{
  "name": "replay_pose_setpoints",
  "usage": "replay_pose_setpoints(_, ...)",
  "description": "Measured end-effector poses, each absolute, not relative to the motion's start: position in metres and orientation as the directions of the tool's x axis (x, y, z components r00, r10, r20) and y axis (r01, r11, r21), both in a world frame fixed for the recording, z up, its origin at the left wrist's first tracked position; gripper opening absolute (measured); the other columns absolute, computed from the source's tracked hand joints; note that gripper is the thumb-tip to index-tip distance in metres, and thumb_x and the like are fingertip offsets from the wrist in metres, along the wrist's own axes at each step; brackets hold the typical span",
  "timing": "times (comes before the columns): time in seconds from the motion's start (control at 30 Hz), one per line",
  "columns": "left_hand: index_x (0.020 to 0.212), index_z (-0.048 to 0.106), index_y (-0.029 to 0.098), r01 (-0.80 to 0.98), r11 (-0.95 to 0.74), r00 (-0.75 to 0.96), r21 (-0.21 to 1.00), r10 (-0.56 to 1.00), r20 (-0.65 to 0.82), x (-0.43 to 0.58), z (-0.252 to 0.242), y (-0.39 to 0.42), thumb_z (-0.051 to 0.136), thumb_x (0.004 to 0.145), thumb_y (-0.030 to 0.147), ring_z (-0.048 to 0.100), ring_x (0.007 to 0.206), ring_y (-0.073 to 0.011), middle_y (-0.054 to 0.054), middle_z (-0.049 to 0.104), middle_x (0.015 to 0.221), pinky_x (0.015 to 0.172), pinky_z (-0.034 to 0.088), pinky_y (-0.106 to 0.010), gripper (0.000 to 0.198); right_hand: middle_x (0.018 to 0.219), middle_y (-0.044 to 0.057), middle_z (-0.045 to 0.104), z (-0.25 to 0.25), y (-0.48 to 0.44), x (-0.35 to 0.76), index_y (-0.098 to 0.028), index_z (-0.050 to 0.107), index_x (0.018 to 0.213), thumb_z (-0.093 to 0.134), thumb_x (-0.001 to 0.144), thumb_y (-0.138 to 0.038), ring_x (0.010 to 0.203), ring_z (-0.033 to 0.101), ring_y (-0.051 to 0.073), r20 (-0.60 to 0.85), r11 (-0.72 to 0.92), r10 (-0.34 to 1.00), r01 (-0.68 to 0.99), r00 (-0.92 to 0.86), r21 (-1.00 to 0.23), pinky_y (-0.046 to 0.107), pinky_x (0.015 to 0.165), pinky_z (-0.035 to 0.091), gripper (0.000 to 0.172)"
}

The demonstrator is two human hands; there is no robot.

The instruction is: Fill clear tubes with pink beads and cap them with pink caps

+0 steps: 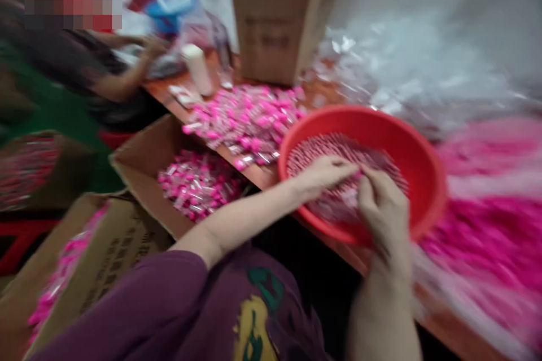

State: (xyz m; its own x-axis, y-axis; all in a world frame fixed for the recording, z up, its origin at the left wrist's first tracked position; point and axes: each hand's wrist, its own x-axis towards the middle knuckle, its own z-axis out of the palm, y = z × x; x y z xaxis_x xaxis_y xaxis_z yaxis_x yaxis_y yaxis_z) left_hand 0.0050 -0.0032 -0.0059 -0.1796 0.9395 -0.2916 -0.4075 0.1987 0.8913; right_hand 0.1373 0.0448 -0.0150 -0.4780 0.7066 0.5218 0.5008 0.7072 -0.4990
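Observation:
Above a red plastic basin [423,180], my left hand [326,175] and my right hand [384,203] meet with fingertips pinched together. Between them shows a small bright pink piece [359,174]; blur and fingers hide most of it. Many thin pale pink pieces [322,152] fill the lower part of the basin. To the left of the basin, a heap of small clear tubes with pink caps [254,113] lies on the orange-brown table. Both hands are closed, and neither touches the basin's rim as far as I can see.
An open carton [139,152] of pink-capped tubes stands below the table edge, another carton [114,259] nearer. A tall cardboard box [271,17] and white bottle [197,70] stand behind. Bags of bright pink pieces [486,237] lie right. A co-worker [80,62] works at far left.

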Motion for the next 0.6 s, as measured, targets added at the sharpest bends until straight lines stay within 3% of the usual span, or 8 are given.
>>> replay_pose_setpoints(0.03,0.076,0.066,0.016,-0.453,0.211,-0.172,0.866,0.933,-0.317,0.006,-0.004,-0.004,0.074,0.105,0.025,0.047,0.058,-0.0077,0.004,0.055,0.064,0.058,0.039,-0.024,0.031,0.105,0.012,0.082,-0.018,0.041,0.155,-0.022,0.082,0.118,0.051,0.11,-0.042,0.097,0.081,0.027,0.492,0.693,0.718,0.441,-0.492,-0.571,0.048,0.093,0.07,0.037)
replay_pose_setpoints(0.13,0.085,0.071,0.017,-0.574,0.193,-0.119,0.796,0.942,-0.314,0.008,-0.006,-0.002,0.085,0.097,0.026,0.055,0.058,-0.008,0.003,0.065,0.072,0.061,0.044,-0.023,0.02,0.13,0.011,0.08,-0.026,0.036,0.171,-0.028,0.077,0.138,0.049,0.112,-0.04,0.122,0.076,0.026,0.424,0.588,0.799,0.403,-0.427,-0.701,0.051,0.112,0.065,0.04)
replay_pose_setpoints(0.3,0.094,0.079,0.019,-0.652,0.131,-0.093,0.747,0.964,-0.25,0.008,-0.011,-0.004,0.085,0.091,0.021,0.068,0.069,-0.013,-0.002,0.078,0.085,0.071,0.054,-0.028,0.007,0.148,0.011,0.069,-0.035,0.042,0.168,-0.036,0.049,0.171,0.047,0.116,-0.056,0.127,0.073,0.025,0.347,0.49,0.864,0.445,-0.366,-0.75,0.045,0.106,0.068,0.058)
replay_pose_setpoints(0.47,0.095,0.079,0.018,-0.618,0.097,-0.127,0.78,0.967,-0.221,0.003,-0.008,0.0,0.08,0.089,0.014,0.066,0.069,-0.0113,-0.002,0.078,0.086,0.065,0.051,-0.024,0.008,0.143,0.013,0.07,-0.04,0.056,0.17,-0.033,0.044,0.167,0.06,0.111,-0.051,0.112,0.078,0.024,0.323,0.368,0.922,0.222,-0.214,-0.903,0.048,0.105,0.069,0.061)
replay_pose_setpoints(0.6,0.096,0.08,0.019,-0.534,0.066,-0.171,0.843,0.968,-0.184,0.004,-0.005,0.0,0.084,0.089,0.013,0.065,0.069,-0.0105,-0.001,0.076,0.084,0.069,0.052,-0.024,0.01,0.136,0.013,0.075,-0.049,0.066,0.167,-0.03,0.05,0.161,0.056,0.112,-0.06,0.116,0.08,0.025,0.359,0.387,0.918,0.175,-0.17,-0.905,0.047,0.102,0.07,0.058)
